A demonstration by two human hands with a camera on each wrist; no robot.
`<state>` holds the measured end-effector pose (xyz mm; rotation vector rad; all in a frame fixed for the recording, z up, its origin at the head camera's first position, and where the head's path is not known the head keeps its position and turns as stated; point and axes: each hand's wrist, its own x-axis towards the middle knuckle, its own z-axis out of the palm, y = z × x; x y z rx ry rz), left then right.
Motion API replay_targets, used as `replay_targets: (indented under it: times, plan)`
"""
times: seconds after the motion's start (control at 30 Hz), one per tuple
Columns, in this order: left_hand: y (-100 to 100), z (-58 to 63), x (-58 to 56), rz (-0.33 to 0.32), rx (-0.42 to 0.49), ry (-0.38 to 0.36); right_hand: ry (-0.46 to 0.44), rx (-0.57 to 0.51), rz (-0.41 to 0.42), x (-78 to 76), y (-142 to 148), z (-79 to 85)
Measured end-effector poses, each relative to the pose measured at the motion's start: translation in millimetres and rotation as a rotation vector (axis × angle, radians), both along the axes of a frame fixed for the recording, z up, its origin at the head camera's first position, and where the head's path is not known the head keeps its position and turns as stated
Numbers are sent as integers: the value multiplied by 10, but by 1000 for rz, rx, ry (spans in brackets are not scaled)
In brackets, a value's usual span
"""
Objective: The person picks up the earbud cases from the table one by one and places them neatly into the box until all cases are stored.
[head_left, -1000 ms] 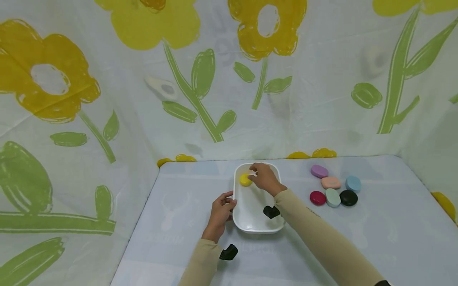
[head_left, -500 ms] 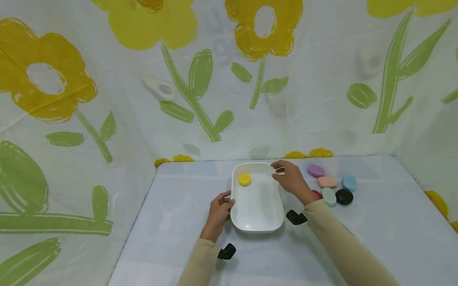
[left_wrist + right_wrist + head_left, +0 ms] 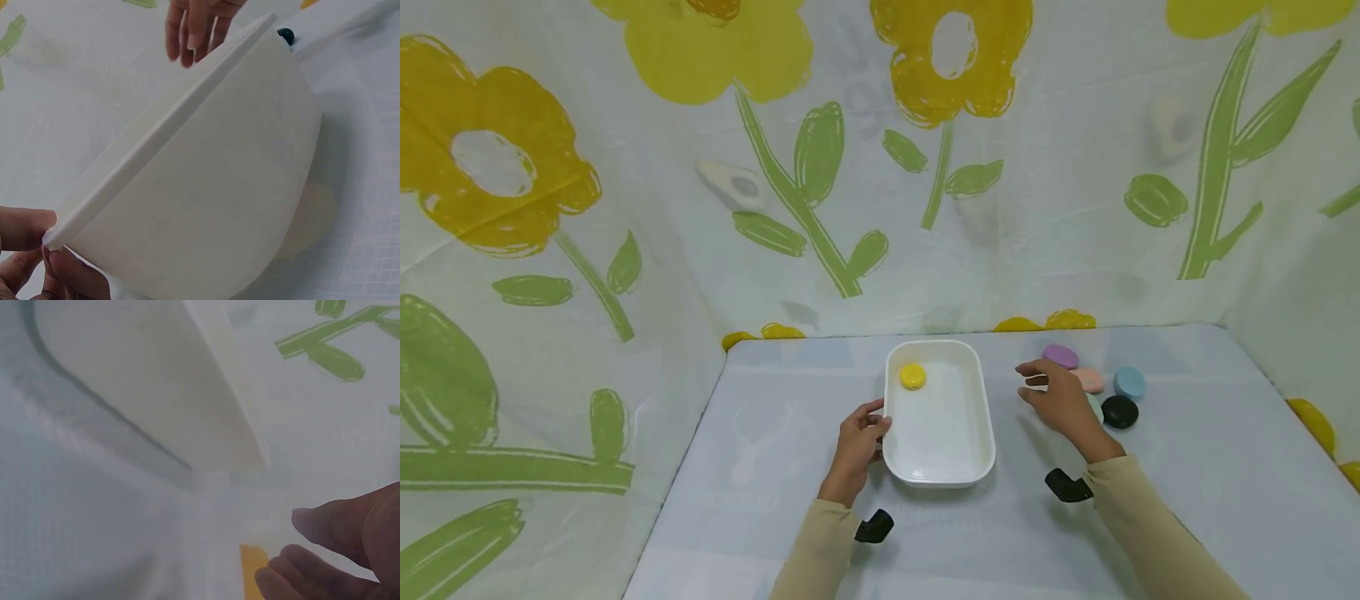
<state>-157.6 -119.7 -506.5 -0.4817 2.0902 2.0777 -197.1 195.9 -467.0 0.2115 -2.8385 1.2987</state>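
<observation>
My left hand (image 3: 852, 446) pinches the left rim of a white rectangular tray (image 3: 938, 467), thumb above and fingers beneath, as the left wrist view shows. Inside the tray, near its far left corner, lies a round yellow soap (image 3: 913, 376). To the right of the tray my right hand (image 3: 1063, 406) hovers over the table, thumb and fingers apart and holding nothing. Just past it are a purple oval soap (image 3: 1061, 357) and a peach soap (image 3: 1089, 381), the latter partly covered by the hand. A mint-green soap (image 3: 1097, 406) is mostly hidden behind it.
Farther right sit a round light-blue soap (image 3: 1130, 382) and a black one (image 3: 1120, 412). All stand on a pale table (image 3: 775, 400), backed and flanked by a flower-printed curtain (image 3: 940, 267).
My right hand has left the yellow soap in the tray and moved right, out over the rim to the loose soaps, covering the red one. My left hand stays at the tray's rim.
</observation>
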Motion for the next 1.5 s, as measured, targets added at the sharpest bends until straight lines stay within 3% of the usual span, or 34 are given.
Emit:
replay_targets:
  times: [0.3, 0.83, 1.07, 1.5]
  plan:
    - [4, 27, -3, -6, 6, 0, -36, 39, -35, 121, 205, -66]
    - [8, 27, -13, -15, 24, 6, -11, 148, -81, 339, 361, -239]
    - [12, 15, -3, -19, 23, 2, 64, 181, -72, 411, 351, -324]
    - [7, -30, -9, -14, 22, -4, 132, 251, -79, 347, 303, -436]
